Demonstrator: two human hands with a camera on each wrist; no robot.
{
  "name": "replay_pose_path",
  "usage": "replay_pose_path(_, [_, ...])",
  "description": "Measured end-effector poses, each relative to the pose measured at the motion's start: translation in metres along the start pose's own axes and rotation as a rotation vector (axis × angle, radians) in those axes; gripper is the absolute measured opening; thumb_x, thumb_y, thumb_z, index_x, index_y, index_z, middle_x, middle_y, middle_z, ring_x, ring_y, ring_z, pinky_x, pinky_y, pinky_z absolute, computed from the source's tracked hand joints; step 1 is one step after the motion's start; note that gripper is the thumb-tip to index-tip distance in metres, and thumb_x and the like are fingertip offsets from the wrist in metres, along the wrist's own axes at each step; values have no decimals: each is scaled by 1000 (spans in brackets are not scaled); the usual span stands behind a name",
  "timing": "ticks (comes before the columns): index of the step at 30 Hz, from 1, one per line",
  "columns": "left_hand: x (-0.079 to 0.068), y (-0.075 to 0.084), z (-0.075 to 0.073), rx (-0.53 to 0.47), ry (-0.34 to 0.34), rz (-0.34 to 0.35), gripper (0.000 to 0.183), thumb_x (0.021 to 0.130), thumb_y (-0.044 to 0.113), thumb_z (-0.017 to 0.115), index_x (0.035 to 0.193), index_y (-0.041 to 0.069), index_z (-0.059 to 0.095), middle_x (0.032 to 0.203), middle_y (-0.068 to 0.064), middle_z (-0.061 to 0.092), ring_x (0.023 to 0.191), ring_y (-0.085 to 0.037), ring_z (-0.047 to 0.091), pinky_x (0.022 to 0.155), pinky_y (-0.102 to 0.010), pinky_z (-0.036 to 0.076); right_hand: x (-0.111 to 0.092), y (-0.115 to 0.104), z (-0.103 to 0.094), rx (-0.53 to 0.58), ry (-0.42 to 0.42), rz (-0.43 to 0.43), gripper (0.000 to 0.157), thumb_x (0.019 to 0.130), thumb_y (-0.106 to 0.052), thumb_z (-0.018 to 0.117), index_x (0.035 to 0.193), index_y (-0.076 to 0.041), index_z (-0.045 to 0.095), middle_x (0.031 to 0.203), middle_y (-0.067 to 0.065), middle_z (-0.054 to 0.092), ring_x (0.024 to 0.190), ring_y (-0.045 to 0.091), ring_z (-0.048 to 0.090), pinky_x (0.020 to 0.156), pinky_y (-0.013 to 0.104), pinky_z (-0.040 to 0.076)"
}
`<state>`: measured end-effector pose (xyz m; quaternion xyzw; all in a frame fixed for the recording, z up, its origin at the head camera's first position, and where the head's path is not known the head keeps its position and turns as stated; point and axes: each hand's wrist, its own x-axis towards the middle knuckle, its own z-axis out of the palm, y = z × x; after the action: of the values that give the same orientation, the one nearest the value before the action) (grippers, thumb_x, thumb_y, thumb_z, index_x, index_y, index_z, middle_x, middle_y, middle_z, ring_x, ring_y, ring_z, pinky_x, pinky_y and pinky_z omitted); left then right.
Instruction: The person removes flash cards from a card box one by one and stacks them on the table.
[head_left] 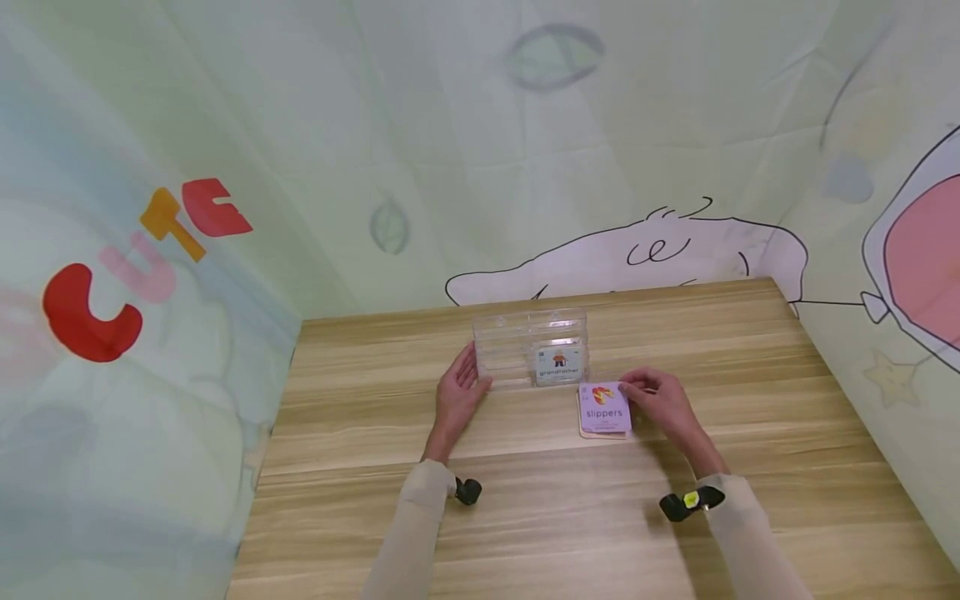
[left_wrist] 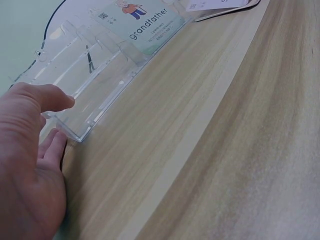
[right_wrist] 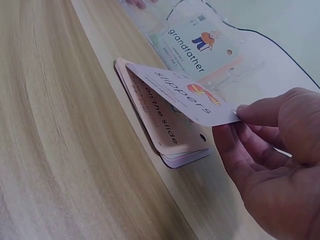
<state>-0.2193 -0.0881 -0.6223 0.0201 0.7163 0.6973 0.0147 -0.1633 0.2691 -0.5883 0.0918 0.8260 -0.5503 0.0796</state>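
A clear plastic card rack (head_left: 502, 350) with stepped tiers stands toward the back of the table. My left hand (head_left: 457, 400) holds its left end, the thumb (left_wrist: 55, 97) bent over the front and the other fingers at the side. A "grandfather" flashcard (head_left: 559, 365) sits in the rack's right half. To the right, in front of the rack, lies a stack of flashcards (right_wrist: 165, 130) with an "on the slide" card on top. My right hand (head_left: 663, 404) pinches the corner of the purple "slippers" card (right_wrist: 185, 92), lifting that side while its far edge stays by the stack.
The wood-grain table (head_left: 525, 525) stretches toward me and to both sides. A printed cloth backdrop (head_left: 450, 150) hangs behind and at the sides, close to the table's back edge. Black wrist cameras (head_left: 468, 491) are strapped over both pale sleeves.
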Motion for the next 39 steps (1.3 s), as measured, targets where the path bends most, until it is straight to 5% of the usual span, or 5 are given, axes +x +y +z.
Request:
replay_pose_path(26, [0, 1, 0, 5, 4, 1, 71, 93, -7, 71, 157, 3, 42, 157, -17, 47, 144, -28, 46, 117, -31, 42, 0, -3, -2, -29, 15, -16, 25, 104, -16, 64, 115, 6, 68, 97, 16, 67, 83, 22, 64, 67, 25, 60])
replay_pose_path(39, [0, 1, 0, -13, -4, 11, 71, 93, -9, 70, 157, 2, 41, 157, -19, 46, 144, -29, 46, 118, -32, 42, 5, -19, 4, -9, 48, -83, 33, 103, -27, 67, 120, 2, 67, 109, 18, 69, 95, 27, 67, 76, 29, 63])
